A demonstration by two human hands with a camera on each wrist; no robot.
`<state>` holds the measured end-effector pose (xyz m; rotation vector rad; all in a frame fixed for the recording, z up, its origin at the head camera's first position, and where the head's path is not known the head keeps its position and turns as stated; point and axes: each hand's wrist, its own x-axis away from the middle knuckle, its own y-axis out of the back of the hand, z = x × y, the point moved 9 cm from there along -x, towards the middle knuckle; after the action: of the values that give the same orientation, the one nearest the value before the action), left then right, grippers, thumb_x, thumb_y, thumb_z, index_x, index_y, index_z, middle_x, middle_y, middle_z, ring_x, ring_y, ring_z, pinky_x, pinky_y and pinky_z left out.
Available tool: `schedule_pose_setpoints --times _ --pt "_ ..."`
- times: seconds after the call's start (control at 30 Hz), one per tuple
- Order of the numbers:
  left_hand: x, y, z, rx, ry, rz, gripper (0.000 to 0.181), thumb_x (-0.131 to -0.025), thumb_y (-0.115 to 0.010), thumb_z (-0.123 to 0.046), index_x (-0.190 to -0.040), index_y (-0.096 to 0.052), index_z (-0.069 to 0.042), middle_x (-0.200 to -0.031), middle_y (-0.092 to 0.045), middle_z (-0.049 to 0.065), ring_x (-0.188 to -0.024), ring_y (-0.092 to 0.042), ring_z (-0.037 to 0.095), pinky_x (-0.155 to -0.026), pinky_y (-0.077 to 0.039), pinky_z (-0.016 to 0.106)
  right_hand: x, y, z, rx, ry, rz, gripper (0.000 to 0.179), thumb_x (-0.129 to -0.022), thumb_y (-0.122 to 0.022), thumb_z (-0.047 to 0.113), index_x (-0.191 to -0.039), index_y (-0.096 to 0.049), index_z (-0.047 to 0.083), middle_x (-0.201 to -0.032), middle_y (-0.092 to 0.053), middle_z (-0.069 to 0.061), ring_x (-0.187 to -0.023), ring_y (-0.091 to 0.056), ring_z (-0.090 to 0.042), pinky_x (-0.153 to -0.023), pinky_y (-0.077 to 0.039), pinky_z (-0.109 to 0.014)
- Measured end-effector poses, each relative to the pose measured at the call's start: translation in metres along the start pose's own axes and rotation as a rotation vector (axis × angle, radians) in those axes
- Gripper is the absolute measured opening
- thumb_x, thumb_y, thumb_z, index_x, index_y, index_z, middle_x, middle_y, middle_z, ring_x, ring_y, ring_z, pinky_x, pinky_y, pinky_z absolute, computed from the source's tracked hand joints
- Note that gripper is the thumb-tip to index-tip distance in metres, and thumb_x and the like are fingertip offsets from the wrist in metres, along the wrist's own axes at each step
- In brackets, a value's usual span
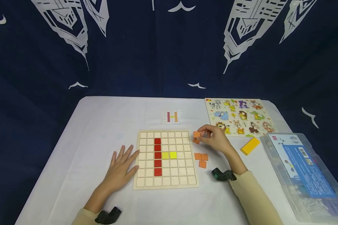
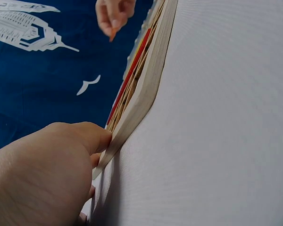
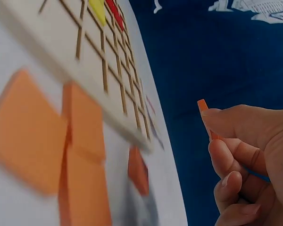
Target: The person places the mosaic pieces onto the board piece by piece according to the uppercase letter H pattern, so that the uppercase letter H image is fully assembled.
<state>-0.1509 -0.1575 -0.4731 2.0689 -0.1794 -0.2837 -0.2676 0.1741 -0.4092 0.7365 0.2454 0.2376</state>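
A wooden grid board [image 1: 146, 184] lies mid-table, with a column of red square tiles [image 1: 157, 155] and two yellow tiles [image 1: 169, 155] beside its middle. My left hand [image 1: 119, 170] is spread flat on the cloth, its fingertips and thumb touching the board's left edge. Between thumb and fingers, my right hand [image 1: 215, 137] pinches an orange tile [image 3: 205, 113] just off the board's upper right corner. Under it another orange tile [image 1: 196, 141] lies on the cloth. Several more orange tiles [image 1: 202, 164] sit right of the board.
Behind the board lies a small pattern card [image 1: 171, 117] printed with a coloured H. At the back right is an animal puzzle board [image 1: 233, 117]. A yellow-orange block [image 1: 250, 146] and a clear plastic case [image 1: 304, 175] with a blue label stand at the right.
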Motion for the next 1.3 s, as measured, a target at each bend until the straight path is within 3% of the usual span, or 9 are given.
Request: schedule_pose_setpoints --times 0.27,0.53,0.93,1.3 --pt "-0.001 -0.001 0.0 -0.009 0.004 0.005 0.057 -0.096 -0.058 -0.033 -0.148 -0.044 -0.015 -0.16 -0.028 0.016 -0.15 -0.011 0.043 -0.116 0.0 0.064 -0.023 -0.038 0.022 -0.042 0.004 0.106 0.021 -0.079 -0.079 0.009 -0.098 -0.07 0.007 -0.08 -0.064 -0.003 -0.059 -0.045 -0.014 -0.055 -0.039 -0.024" --pt "-0.001 -0.001 0.001 -0.013 0.006 0.007 0.057 -0.096 -0.059 -0.033 -0.148 -0.044 -0.015 -0.159 -0.028 0.016 -0.15 -0.011 0.043 -0.116 0.0 0.064 -0.026 -0.063 0.018 -0.025 -0.032 0.163 0.019 -0.078 -0.08 0.012 -0.094 -0.069 0.009 -0.076 -0.06 0.0 -0.059 -0.043 -0.013 -0.058 -0.035 -0.023" --pt "-0.001 -0.001 0.001 -0.005 0.01 0.009 0.057 -0.095 -0.059 -0.032 -0.148 -0.044 -0.015 -0.16 -0.028 0.016 -0.15 -0.01 0.043 -0.116 0.0 0.064 -0.024 -0.075 0.017 0.039 -0.055 0.208 0.018 -0.078 -0.08 0.011 -0.093 -0.07 0.009 -0.075 -0.061 0.001 -0.064 -0.049 -0.012 -0.061 -0.04 -0.025" --pt "0.0 -0.001 0.001 -0.004 0.003 -0.001 0.057 -0.095 -0.059 -0.032 -0.148 -0.045 -0.016 -0.159 -0.028 0.016 -0.15 -0.011 0.043 -0.116 0.0 0.064 -0.022 -0.068 0.018 0.034 -0.073 0.184 0.023 -0.077 -0.081 0.011 -0.096 -0.07 0.008 -0.076 -0.061 0.0 -0.066 -0.05 -0.014 -0.062 -0.04 -0.025"
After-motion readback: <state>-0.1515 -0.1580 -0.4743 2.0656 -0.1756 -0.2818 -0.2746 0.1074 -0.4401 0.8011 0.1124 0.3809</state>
